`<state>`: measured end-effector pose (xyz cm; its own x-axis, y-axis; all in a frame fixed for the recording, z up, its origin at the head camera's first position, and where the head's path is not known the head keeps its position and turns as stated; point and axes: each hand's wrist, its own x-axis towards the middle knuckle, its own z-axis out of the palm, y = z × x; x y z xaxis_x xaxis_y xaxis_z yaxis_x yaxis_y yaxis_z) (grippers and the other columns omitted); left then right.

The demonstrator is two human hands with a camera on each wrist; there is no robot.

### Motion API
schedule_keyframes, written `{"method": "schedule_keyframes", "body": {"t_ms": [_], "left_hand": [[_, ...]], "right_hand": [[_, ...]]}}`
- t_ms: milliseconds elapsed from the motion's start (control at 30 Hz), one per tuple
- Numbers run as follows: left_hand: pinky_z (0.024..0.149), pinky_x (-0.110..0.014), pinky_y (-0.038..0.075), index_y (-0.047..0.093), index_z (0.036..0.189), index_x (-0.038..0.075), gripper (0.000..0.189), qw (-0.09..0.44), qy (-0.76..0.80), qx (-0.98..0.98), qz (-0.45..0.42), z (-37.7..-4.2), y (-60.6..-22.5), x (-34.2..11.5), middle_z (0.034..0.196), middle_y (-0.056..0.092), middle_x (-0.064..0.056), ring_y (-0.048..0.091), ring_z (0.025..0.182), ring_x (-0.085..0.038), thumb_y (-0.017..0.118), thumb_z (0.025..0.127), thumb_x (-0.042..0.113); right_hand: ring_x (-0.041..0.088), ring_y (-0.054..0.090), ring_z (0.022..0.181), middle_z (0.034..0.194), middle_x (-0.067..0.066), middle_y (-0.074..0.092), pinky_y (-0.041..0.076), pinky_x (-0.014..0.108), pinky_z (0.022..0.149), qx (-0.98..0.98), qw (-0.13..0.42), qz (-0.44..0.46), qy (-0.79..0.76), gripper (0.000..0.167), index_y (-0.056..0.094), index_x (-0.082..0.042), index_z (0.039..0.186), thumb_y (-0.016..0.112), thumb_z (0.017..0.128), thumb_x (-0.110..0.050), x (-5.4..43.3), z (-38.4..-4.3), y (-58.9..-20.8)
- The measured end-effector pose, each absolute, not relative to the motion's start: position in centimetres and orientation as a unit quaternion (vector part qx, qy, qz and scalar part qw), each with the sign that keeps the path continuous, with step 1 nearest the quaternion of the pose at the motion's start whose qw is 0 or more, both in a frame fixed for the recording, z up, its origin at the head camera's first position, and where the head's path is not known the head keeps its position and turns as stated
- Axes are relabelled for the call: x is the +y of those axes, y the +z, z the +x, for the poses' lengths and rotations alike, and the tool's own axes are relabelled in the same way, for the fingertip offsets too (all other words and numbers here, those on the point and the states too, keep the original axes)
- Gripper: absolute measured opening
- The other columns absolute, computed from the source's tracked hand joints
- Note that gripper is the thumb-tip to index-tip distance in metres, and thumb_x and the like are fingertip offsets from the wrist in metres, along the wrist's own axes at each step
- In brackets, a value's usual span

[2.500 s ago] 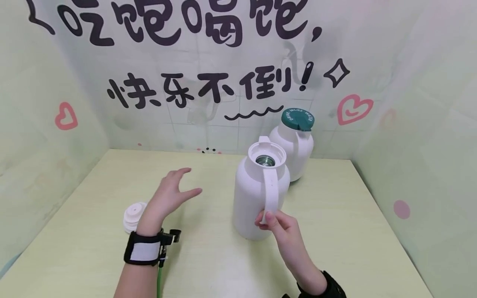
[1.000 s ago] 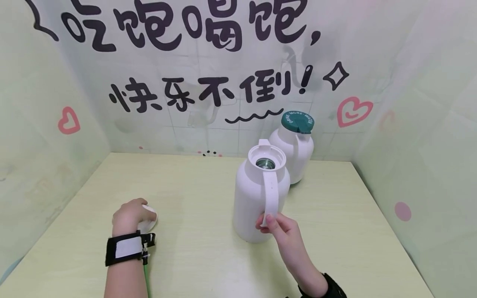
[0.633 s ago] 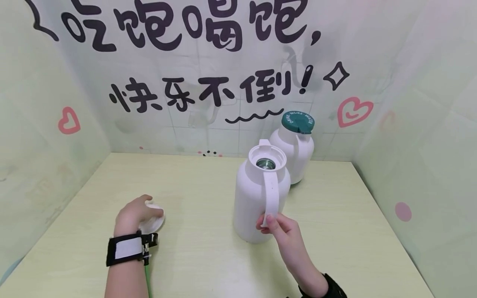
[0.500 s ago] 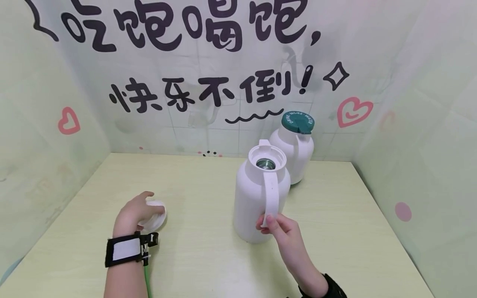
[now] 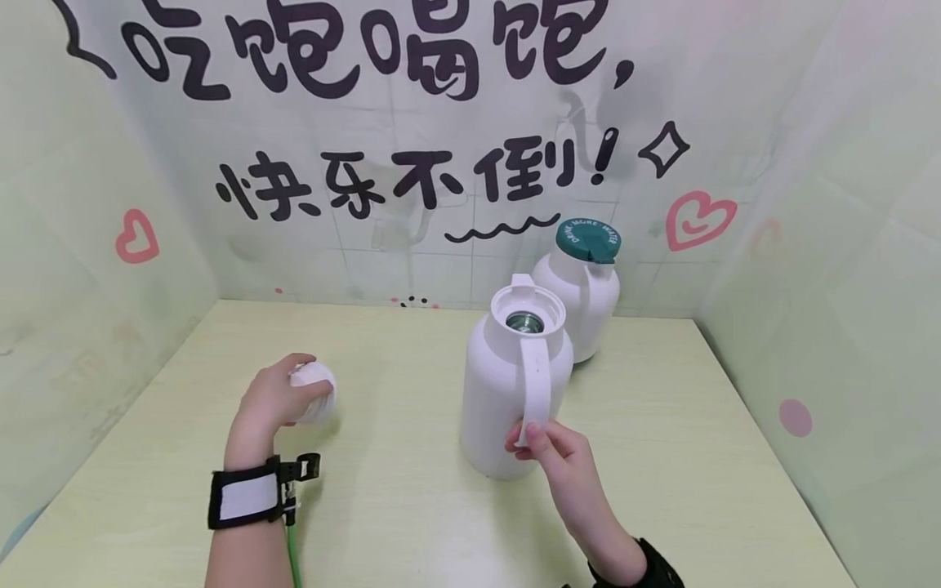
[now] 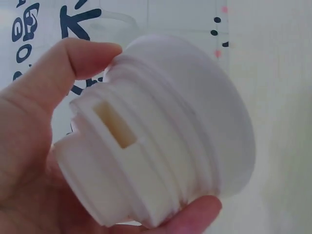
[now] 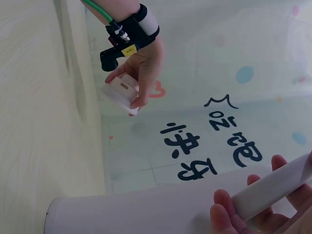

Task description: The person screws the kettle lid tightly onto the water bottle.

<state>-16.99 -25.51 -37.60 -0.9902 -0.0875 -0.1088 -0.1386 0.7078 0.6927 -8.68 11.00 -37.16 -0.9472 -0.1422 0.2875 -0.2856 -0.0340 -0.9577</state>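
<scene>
My left hand (image 5: 274,398) grips a white stopper lid (image 5: 316,392) by its sides, tilted and lifted off the table. In the left wrist view, the stopper (image 6: 161,126) shows stepped rings and a small rectangular slot, with thumb and fingers on opposite sides. A white thermos jug (image 5: 494,400) stands upright and uncovered right of centre, its dark metallic mouth (image 5: 525,322) facing up. My right hand (image 5: 562,461) pinches the lower end of its handle (image 5: 535,384). In the right wrist view, the fingers curl around that handle (image 7: 273,187).
Behind the jug, close by, stands a second white thermos jug (image 5: 584,302) with a green lid (image 5: 588,240). The pale wooden table (image 5: 412,514) is enclosed by printed fabric walls (image 5: 823,245). A green cable (image 5: 292,555) runs along the left forearm.
The left hand came down to the stopper at the left, took hold of it, then raised and tilted it slightly right and away. The right hand and jug have stayed put.
</scene>
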Motion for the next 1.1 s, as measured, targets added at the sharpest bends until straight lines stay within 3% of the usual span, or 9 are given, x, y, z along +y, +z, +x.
{"method": "schedule_keyframes", "body": {"t_ms": [100, 400, 867, 1100], "left_hand": [[0.061, -0.037, 0.051, 0.042, 0.139, 0.001, 0.061, 0.015, 0.374, 0.926, -0.058, -17.0, -37.2, -25.1, 0.126, 0.045, -0.035, 0.051, 0.099, -0.044, 0.064, 0.088, 0.028], [0.081, -0.054, 0.044, 0.040, 0.139, 0.001, 0.065, -0.027, 0.387, 0.920, -0.053, -17.4, -36.4, -24.1, 0.128, 0.044, -0.035, 0.047, 0.106, -0.045, 0.069, 0.087, 0.029], [0.075, -0.046, 0.046, 0.042, 0.132, -0.002, 0.059, -0.072, 0.416, 0.906, -0.035, -17.6, -36.3, -22.9, 0.121, 0.047, -0.031, 0.048, 0.100, -0.041, 0.072, 0.084, 0.017], [0.072, -0.041, 0.050, 0.041, 0.130, 0.000, 0.060, -0.090, 0.459, 0.883, -0.037, -17.6, -36.1, -21.9, 0.126, 0.042, -0.028, 0.048, 0.102, -0.039, 0.074, 0.083, 0.016]], "right_hand": [[0.014, 0.060, 0.085, 0.085, 0.002, 0.064, 0.052, 0.034, 0.076, -0.691, 0.057, 0.161, 0.702, 0.024, 0.063, 0.009, 0.089, 0.046, 0.100, -0.005, 11.0, -8.7, -37.1], [0.014, 0.060, 0.085, 0.085, 0.003, 0.064, 0.052, 0.034, 0.075, -0.689, 0.068, 0.167, 0.702, 0.024, 0.063, 0.009, 0.090, 0.045, 0.100, -0.003, 10.9, -8.7, -37.1], [0.014, 0.061, 0.084, 0.085, 0.002, 0.065, 0.052, 0.034, 0.075, -0.686, 0.068, 0.165, 0.706, 0.025, 0.062, 0.011, 0.089, 0.045, 0.100, -0.004, 10.8, -8.6, -37.1], [0.014, 0.062, 0.084, 0.085, 0.001, 0.064, 0.053, 0.034, 0.075, -0.680, 0.074, 0.169, 0.710, 0.024, 0.062, 0.012, 0.090, 0.045, 0.099, -0.002, 10.7, -8.6, -37.1]]}}
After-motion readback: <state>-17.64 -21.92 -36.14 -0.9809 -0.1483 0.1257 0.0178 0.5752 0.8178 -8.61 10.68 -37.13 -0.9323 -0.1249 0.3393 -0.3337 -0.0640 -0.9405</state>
